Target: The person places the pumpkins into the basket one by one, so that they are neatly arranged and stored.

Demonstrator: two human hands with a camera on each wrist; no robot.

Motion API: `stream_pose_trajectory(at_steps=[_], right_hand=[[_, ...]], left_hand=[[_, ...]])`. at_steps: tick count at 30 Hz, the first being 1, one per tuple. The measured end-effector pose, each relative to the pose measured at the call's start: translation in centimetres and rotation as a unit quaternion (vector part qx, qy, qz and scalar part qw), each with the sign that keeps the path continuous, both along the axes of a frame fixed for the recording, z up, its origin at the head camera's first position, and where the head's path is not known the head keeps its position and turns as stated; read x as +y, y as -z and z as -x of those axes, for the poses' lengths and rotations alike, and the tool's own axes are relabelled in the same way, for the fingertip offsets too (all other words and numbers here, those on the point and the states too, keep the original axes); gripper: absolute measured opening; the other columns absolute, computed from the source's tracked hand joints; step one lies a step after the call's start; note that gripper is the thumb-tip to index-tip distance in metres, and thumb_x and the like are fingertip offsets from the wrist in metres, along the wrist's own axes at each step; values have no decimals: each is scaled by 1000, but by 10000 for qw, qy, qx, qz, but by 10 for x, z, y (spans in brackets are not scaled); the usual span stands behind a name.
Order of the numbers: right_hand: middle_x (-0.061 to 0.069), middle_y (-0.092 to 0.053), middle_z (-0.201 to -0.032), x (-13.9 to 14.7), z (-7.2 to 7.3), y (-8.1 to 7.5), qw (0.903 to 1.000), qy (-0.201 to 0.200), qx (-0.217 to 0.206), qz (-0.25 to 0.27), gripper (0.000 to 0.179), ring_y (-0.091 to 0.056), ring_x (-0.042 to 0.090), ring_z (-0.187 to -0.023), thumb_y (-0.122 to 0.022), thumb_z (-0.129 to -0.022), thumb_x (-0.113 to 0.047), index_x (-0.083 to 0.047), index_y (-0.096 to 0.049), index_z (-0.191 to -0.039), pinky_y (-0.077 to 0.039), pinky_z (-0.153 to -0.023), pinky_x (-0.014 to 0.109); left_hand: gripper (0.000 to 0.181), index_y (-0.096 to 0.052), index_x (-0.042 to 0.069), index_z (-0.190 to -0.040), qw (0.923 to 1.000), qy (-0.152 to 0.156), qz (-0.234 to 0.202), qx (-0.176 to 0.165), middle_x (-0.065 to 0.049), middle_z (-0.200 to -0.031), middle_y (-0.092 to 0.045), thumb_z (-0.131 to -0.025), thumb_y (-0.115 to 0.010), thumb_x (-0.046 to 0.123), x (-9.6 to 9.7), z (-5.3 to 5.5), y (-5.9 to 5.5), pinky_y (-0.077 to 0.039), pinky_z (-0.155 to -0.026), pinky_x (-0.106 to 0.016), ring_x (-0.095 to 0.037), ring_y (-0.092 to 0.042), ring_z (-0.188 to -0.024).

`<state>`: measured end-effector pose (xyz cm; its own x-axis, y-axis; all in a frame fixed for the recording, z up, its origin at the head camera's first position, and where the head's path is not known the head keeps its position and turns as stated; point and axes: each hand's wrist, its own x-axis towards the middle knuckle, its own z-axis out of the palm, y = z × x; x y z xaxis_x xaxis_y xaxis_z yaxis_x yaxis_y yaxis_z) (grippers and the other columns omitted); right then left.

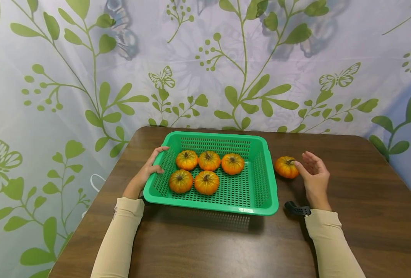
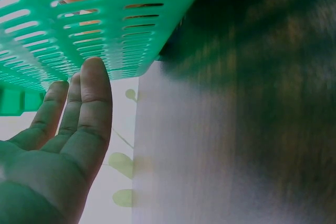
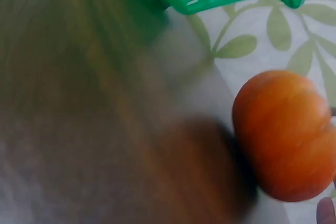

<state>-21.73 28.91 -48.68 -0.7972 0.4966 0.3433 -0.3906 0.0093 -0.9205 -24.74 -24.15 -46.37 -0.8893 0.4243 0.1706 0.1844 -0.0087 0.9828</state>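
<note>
My left hand (image 1: 145,173) holds the left rim of a green plastic basket (image 1: 209,209), thumb and index finger over the rim. In the left wrist view, the other fingers (image 2: 94,98) lie nearly straight against the slotted outer wall. Several small orange pumpkins sit inside the basket, three in a back row and two in front, among them a front pumpkin (image 1: 207,183). On the table to the right of the basket is another pumpkin (image 1: 287,167). My right hand (image 1: 316,179) is just right of it, fingers spread and relaxed, thumb tip right by the stem.
The brown wooden table (image 1: 226,247) carries all of this, its back edge close behind the basket. A pale curtain (image 1: 191,77) with green leaves and butterflies hangs behind. A black wrist mount (image 1: 297,209) sticks out from the right wrist, low over the table.
</note>
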Motion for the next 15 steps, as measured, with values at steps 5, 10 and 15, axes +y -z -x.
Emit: stream_pose_trajectory(at_steps=[5,10,15], right_hand=[[-8,-72,-117,4,1,7,9996,-42,-267,-23,42,-63,13,-118,-78,-92,8,-9,-73,-130,-49,-102,18],[-5,-71,-120,5,-1,9,9985,-140,-519,70,41,-61,16,-120,-77,-94,8,-9,-72,-131,-49,-102,17],[-2,-68,-124,6,-2,10,9964,-292,-789,86,42,-60,16,-121,-76,-95,6,-11,-70,-132,-49,-101,16]], left_hand=[[79,-29,7,-160,9999,-45,117,21,-31,-166,-22,-83,-48,-1,0,-1,-1,-53,-91,-33,-43,-42,-133],[81,-26,6,-161,9998,-49,199,-21,-29,-168,-20,-84,-48,-1,0,-2,-1,-53,-91,-34,-48,-40,-135],[80,-28,8,-161,9998,-73,152,-95,-28,-168,-20,-85,-48,-1,1,-3,-2,-54,-91,-35,-47,-41,-134]])
